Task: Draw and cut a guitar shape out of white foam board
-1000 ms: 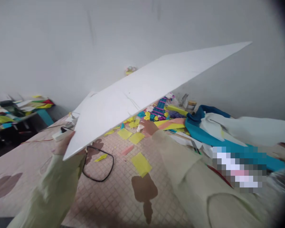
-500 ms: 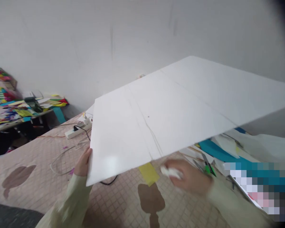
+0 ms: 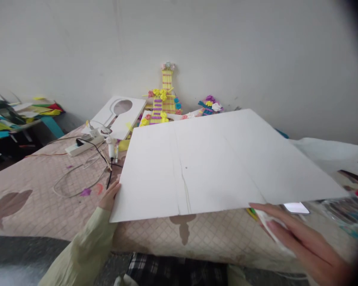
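A large white board (image 3: 209, 167) is held up at a tilt over the table, with a few faint lines and a small dark dot on its face. My left hand (image 3: 109, 196) grips its left edge near the front corner, the fingers partly hidden behind it. In my right hand (image 3: 307, 234) is a crumpled white tissue (image 3: 267, 223), pinched under the fingers. The right fingertips are at the board's front edge; whether they press on it I cannot tell.
A patterned tablecloth (image 3: 44, 178) covers the table. To the left lie a power strip (image 3: 85, 145), cables and a white glue gun (image 3: 111, 149). Behind the board are a white cut-out panel (image 3: 128, 119) and yellow flower-decorated crafts (image 3: 167, 85). A phone (image 3: 296, 207) lies at right.
The board's raised right side has come down, so it lies more level. My right hand, with the tissue, has moved right to the board's front edge. The view has shifted, revealing the crafts behind.
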Demonstrator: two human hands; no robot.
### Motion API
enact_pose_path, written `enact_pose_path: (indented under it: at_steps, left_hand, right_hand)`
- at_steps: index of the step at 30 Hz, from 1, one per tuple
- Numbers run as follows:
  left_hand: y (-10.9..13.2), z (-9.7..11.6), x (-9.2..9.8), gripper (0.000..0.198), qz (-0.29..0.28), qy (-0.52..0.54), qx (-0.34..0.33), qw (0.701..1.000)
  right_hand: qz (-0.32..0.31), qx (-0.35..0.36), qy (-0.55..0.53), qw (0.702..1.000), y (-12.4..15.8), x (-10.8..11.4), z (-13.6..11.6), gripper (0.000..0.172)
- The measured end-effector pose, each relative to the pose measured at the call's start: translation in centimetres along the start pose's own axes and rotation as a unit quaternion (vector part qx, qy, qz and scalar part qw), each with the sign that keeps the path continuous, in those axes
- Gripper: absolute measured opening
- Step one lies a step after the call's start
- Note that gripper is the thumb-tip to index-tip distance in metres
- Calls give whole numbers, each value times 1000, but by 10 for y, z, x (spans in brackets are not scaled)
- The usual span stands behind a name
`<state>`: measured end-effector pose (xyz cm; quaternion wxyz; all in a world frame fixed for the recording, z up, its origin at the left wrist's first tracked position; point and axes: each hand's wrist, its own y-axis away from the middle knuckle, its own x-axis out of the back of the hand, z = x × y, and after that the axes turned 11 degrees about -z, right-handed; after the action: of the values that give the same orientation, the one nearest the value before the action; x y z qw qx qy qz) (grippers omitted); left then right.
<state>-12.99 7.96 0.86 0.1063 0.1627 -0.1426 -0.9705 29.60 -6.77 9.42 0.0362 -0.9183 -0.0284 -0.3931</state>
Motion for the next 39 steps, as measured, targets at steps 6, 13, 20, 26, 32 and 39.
enact_pose_path:
  at_steps: [6, 13, 20, 26, 32, 39]
  left_hand:
    - [-12, -4, 10, 36, -25, -51, 1, 998]
    - [21, -2, 39, 55, -40, -248, -114, 961]
    - [86, -12, -9, 22, -98, -396, -435, 802]
    - [85, -44, -72, 25, -182, -438, -518, 712]
    - [74, -61, -84, 27, -194, -449, -521, 699]
    - [75, -69, -86, 24, -196, -478, -484, 706]
  right_hand:
    - [-79, 106, -1, 991, -59, -34, -33, 30]
    - [-95, 192, 47, 976, -104, -65, -33, 23]
    - [-38, 224, 105, 968, -148, -94, -38, 22]
    - [-11, 194, 104, 975, -164, -118, -23, 11]
    - [-27, 210, 128, 969, -162, -115, -15, 16]
    - [-34, 229, 178, 956, -163, -116, -12, 15]
